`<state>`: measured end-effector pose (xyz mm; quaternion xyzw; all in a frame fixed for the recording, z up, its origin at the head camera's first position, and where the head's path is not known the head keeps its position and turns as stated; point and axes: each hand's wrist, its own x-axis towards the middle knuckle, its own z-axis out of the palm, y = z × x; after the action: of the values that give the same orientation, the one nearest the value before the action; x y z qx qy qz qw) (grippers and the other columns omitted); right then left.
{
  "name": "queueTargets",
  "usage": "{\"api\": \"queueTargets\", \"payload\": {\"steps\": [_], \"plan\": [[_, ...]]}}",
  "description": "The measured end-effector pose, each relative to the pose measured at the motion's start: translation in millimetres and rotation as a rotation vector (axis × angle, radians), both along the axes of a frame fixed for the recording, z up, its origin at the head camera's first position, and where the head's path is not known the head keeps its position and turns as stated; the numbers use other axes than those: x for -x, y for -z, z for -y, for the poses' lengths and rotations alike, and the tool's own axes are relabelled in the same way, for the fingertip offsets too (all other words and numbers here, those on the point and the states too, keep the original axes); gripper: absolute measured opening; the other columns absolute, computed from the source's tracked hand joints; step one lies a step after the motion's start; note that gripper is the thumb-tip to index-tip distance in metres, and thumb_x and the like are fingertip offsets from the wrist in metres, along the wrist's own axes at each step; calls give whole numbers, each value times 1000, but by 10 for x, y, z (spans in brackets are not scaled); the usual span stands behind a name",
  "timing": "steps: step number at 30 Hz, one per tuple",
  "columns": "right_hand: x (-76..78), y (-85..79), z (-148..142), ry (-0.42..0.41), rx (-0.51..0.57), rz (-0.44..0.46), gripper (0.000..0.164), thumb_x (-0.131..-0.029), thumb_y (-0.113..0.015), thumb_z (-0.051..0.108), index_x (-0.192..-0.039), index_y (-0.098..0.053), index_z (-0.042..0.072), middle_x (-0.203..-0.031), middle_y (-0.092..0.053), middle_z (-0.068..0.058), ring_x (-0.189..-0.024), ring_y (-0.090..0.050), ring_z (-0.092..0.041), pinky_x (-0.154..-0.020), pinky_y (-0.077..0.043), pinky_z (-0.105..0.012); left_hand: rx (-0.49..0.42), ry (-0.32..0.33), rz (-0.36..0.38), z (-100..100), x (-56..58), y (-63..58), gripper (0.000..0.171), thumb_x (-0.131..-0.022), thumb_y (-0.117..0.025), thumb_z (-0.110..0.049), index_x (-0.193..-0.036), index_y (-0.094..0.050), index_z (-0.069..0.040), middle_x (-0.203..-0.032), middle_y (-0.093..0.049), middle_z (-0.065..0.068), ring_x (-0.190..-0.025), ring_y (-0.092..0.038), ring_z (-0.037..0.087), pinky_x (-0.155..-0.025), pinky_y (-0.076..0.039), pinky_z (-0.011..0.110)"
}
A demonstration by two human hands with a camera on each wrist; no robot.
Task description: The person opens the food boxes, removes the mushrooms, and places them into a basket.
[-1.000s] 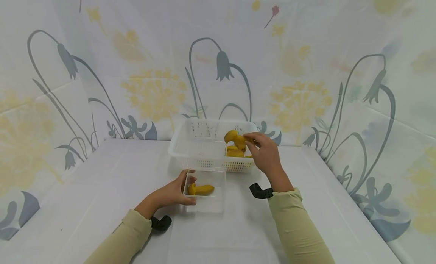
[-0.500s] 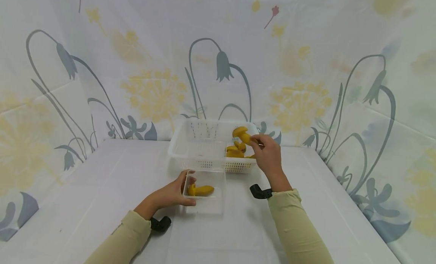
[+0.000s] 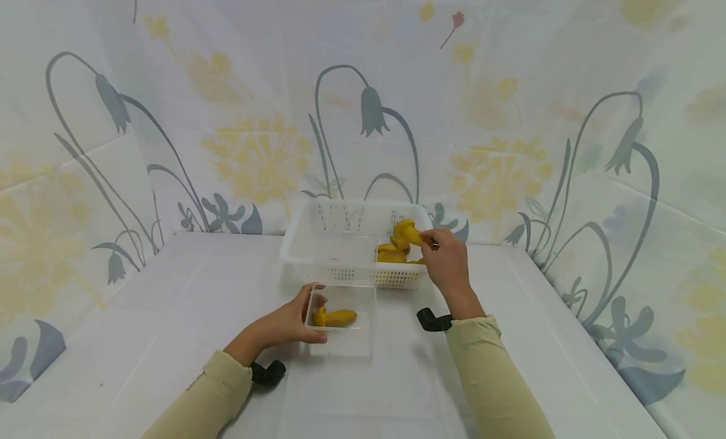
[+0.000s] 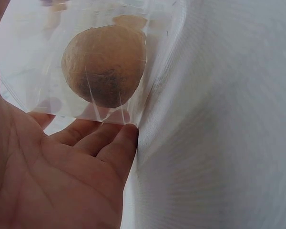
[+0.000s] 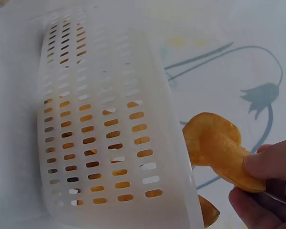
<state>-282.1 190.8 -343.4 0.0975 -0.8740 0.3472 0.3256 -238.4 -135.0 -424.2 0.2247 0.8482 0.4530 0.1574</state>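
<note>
My right hand (image 3: 448,256) pinches a yellow mushroom (image 3: 407,231) by its stem, over the right end of a white perforated basket (image 3: 326,269). In the right wrist view the thumb lies on the stem of the mushroom (image 5: 219,148), and its cap overlaps the basket's rim. Several more yellow mushrooms (image 3: 391,255) lie in the basket's right part. My left hand (image 3: 286,319) grips the left side of a clear plastic box (image 3: 363,344), thumb in front and fingers behind. One mushroom (image 3: 338,317) lies on its side inside; the left wrist view shows its rounded cap (image 4: 105,67) through the plastic.
The basket stands at the back of the white-covered table (image 3: 187,300), close to a flower-patterned cloth backdrop (image 3: 261,67). Directly in front of it is the clear box. Black wrist devices (image 3: 433,319) sit by both sleeve cuffs.
My right hand has shifted a little right with the mushroom, whose cap rose and then came down again, tilting. The left hand and the clear box stay in place.
</note>
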Motion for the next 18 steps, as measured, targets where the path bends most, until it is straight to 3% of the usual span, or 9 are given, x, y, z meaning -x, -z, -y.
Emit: {"api": "queueTargets", "payload": {"steps": [8,18], "plan": [[41,81,-14,26,-97,-76,10,-88,-68,4,-96,-71,2,-99,-71,-14,-87,-66,-30,-79,-55,-43,-10,4,1,1,-3,-4,100,-77,-81,-35,-148,-15,-14,-147,-41,14,-142,-31,36,-115,-24,57],[103,173,-33,50,-150,-90,9,-87,-70,6,-94,-73,2,-100,-70,-13,-87,-67,-30,-77,-56,-42,-16,1,8,5,0,-1,100,-76,-82,-35,-148,-15,-14,-147,-40,14,-143,-31,35,-115,-25,56]]}}
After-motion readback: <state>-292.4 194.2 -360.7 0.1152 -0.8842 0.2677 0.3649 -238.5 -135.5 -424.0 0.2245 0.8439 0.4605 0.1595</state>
